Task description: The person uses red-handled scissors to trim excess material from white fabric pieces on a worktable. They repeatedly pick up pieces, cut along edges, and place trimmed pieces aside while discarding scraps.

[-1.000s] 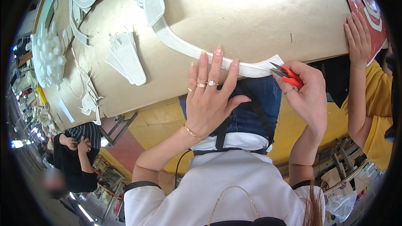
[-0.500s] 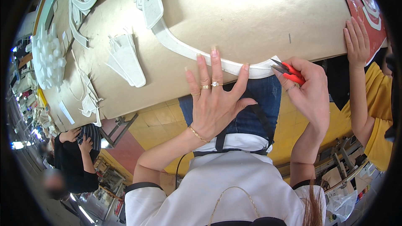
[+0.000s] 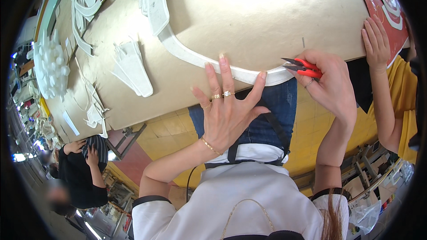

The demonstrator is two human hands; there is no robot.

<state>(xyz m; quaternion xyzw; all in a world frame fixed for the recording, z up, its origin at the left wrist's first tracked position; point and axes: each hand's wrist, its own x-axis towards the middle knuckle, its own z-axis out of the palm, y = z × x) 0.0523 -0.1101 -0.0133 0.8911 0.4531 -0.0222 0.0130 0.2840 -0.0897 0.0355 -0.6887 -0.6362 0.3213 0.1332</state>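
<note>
While the left hand (image 3: 231, 118) lies spread across a curved white strip (image 3: 189, 54), the right hand (image 3: 329, 80) holds red-handled snips (image 3: 312, 73) at the strip's right end.

The strip runs along the near edge of the worktop (image 3: 200, 22), within easy reach, its far end meeting a bundle of white pieces (image 3: 156, 6). The hands are apart: the left, fingers splayed and gripping nothing, appears to press the strip flat against sliding; the right is closed round the handles, the blades parted and pointing leftward, presumably to give the tips access to the strip's end. Whether they touch it cannot be told. A fanned white stack (image 3: 132, 73) lies clear of the left hand.
</note>
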